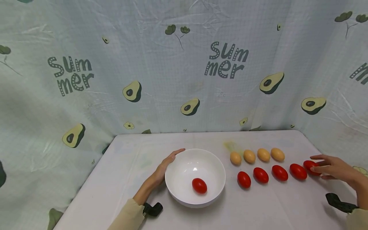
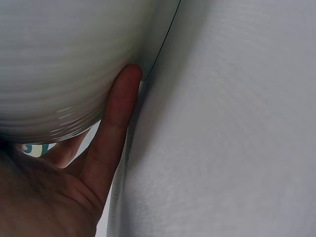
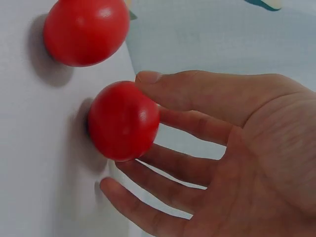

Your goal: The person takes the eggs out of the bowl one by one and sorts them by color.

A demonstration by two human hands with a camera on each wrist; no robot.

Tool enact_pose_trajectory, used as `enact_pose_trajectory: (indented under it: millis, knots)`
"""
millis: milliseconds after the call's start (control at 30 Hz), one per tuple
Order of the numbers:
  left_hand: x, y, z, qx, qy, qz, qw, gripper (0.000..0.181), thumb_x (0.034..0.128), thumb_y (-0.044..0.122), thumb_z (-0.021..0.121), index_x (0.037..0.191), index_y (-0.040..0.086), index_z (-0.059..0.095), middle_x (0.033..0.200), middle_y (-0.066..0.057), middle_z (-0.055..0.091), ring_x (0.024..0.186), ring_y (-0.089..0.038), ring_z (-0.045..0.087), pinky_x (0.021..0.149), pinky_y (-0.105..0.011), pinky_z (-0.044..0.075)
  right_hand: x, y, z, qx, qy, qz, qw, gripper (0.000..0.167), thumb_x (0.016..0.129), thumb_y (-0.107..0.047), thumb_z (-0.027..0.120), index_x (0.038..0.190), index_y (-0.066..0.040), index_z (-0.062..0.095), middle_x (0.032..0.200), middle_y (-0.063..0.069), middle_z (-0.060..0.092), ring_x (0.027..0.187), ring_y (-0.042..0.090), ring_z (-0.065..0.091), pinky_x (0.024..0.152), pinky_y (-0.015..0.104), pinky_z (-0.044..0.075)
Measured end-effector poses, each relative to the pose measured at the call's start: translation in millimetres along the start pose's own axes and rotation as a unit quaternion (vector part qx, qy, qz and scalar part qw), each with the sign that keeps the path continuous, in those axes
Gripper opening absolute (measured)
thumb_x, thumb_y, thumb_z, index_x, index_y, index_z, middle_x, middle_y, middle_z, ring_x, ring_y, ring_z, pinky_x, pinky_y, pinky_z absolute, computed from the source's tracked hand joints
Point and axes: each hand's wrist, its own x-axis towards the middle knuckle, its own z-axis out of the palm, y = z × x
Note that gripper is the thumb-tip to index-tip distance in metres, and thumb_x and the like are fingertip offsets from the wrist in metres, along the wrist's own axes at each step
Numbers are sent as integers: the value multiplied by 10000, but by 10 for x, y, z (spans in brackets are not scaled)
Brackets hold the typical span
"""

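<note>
A white bowl (image 1: 181, 169) stands mid-table in the head view, with one red egg (image 1: 199, 185) inside. My left hand (image 1: 163, 169) lies against the bowl's left side, fingers near its rim. The left wrist view shows the extended thumb (image 2: 114, 118) along the outer wall. At the table's right side, my right hand (image 1: 334, 167) has thumb and fingers around the rightmost red egg (image 3: 123, 121). In the right wrist view the thumb touches that egg's upper edge and other fingers pass behind it. Another red egg (image 3: 86, 32) lies close by.
Several red eggs (image 1: 260, 175) form a row right of the bowl. Behind them sits a row of several yellow eggs (image 1: 249, 156). A patterned cloth (image 1: 161, 70) hangs beyond the white table's (image 1: 138, 150) back edge. Dark straps are on both wrists.
</note>
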Motion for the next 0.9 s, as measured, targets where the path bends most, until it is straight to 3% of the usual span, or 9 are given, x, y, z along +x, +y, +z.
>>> enact_pose_trajectory:
  millis: [233,500,700,767,833,900]
  knots:
    - [-8,-5,5,-24,-17,23,10000,573,1125,381,168,1636,152,286,1712,-102,259,1564,-338,291,1101,-121,394,-99,-131,-89,-662,541,-403,9955,716,985,-248,662,1414,206,312,1351,536,377,1137,657,476,845,697,544]
    - [10,-5,13,64,36,4,10000,567,1125,375,163,1633,163,296,1711,-87,268,1568,-321,288,1110,-114,372,-251,-485,-134,-838,1274,-803,9850,651,1008,-239,646,1442,153,360,1384,502,374,1180,653,390,825,756,501]
    - [17,-1,18,23,52,-48,10000,566,1125,376,161,1635,169,292,1711,-86,267,1557,-327,308,1098,-125,397,-301,-721,-96,-630,1640,-1167,9775,618,1027,-265,629,1455,116,400,1408,452,420,1205,630,417,844,744,517]
    - [15,2,16,9,49,-53,10000,565,1125,375,164,1635,167,291,1712,-85,266,1560,-325,303,1100,-122,392,-299,-792,-67,-528,1715,-1323,9748,598,1025,-263,637,1455,95,426,1410,425,454,1187,577,461,825,665,570]
    - [13,3,13,7,50,-60,10000,563,1125,372,169,1634,168,297,1712,-78,267,1567,-314,292,1103,-117,382,-290,-850,-38,-427,1742,-1493,9724,573,1020,-260,646,1450,69,458,1409,391,489,1190,314,572,800,469,631]
    - [13,3,10,14,58,-60,10000,558,1126,369,174,1631,171,307,1711,-68,272,1571,-304,284,1107,-117,376,-283,-908,-9,-333,1752,-1675,9696,545,1015,-252,655,1442,42,485,1402,347,523,1114,7,565,745,259,601]
